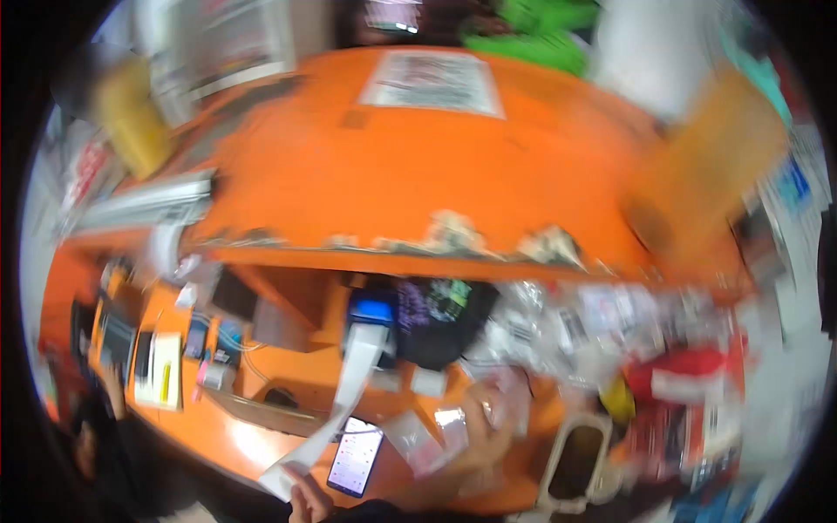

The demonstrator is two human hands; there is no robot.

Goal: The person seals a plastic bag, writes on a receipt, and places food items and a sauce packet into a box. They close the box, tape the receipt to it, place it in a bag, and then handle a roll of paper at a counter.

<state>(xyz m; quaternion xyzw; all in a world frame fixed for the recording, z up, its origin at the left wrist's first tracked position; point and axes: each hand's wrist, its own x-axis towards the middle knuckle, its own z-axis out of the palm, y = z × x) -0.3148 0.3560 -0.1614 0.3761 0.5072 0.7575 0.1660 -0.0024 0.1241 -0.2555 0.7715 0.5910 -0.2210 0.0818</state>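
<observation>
My left hand [309, 501] is at the bottom edge, its fingers closed on the lower end of a long white paper strip [353, 375]. The strip runs up to a dark receipt printer [372, 309] with a lit blue screen. Right of my left hand lies a phone [356, 458] with its screen on. My right hand [484, 427], blurred by motion, has its fingers around a clear plastic packet [514, 397]. Beside it, small clear packets [417, 443] lie on the lower desk.
A raised orange counter [418, 183] spans the view, its front edge chipped. Plastic-wrapped goods [575, 331] crowd the right, near a light-rimmed tray [575, 462]. Another person's hand [112, 392] is at far left, near a notebook [159, 370] with a yellow pen.
</observation>
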